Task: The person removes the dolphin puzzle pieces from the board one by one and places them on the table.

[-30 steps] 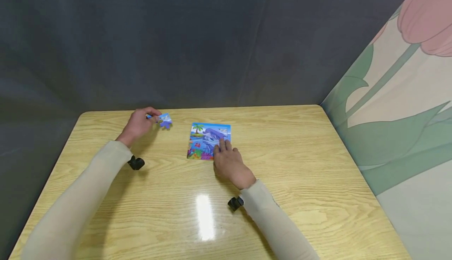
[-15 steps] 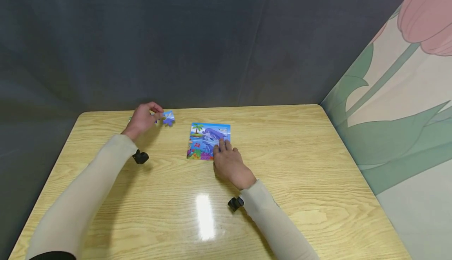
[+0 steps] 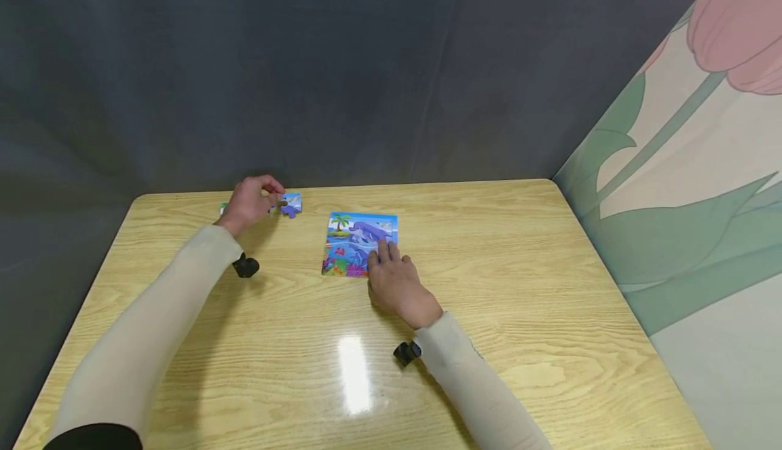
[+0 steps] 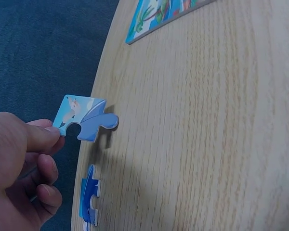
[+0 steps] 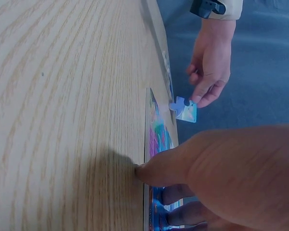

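Note:
Near the back edge of the table, my left hand (image 3: 249, 202) pinches a jigsaw piece (image 4: 89, 118) between thumb and forefinger, by one corner. The piece is light blue and purple-blue with a rounded tab, held just above the wood. Under that hand lies another blue jigsaw piece (image 4: 90, 197) on the tabletop. My right hand (image 3: 397, 284) rests with extended fingers on the lower right part of a square dolphin picture puzzle (image 3: 349, 243), covering that corner. In the right wrist view its thumb (image 5: 159, 169) lies at the puzzle's near edge.
The wooden table (image 3: 519, 287) ends at a dark curtain (image 3: 366, 83) along the back and left. A wall with a tulip print (image 3: 684, 233) stands on the right. A bit of green (image 3: 222, 207) shows beside the left wrist.
My left hand has moved slightly away and to the right with the jigsaw piece, uncovering bits of other pieces behind it. The right hand has stayed on the puzzle.

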{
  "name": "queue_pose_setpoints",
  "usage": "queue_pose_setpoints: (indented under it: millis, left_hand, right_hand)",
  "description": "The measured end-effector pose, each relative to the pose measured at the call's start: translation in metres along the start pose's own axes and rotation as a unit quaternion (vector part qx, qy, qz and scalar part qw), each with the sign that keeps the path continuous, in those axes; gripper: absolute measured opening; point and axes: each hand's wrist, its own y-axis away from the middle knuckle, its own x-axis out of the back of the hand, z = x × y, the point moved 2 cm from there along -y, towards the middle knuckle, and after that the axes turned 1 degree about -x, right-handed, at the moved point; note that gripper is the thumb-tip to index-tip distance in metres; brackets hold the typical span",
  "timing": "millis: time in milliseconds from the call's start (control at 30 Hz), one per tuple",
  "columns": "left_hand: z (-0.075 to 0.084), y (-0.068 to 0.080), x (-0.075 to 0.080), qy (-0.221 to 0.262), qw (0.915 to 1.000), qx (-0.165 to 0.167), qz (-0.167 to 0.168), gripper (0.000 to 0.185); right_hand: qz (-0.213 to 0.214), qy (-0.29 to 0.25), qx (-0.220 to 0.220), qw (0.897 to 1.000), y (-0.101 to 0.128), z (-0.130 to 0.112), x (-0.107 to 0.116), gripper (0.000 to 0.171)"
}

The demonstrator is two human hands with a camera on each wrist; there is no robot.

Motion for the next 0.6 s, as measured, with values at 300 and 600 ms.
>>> queue_pose_setpoints:
  millis: [300,600]
  left_hand:
    - [-0.0049,-0.0035,-0.0006,-0.027,0.9995,0.013,-0.012,0.019]
    - [-0.0024,-0.0078,-0.0014,-0.038,0.9992,0.014,0.001,0.019]
  right_hand:
    - [0.001,-0.008,0.002,1.000,0.0001,-0.0006,-0.0002,0.058]
    - [-0.008,-0.004,-0.002,1.000,0.0012,-0.0001,-0.0004,0.058]
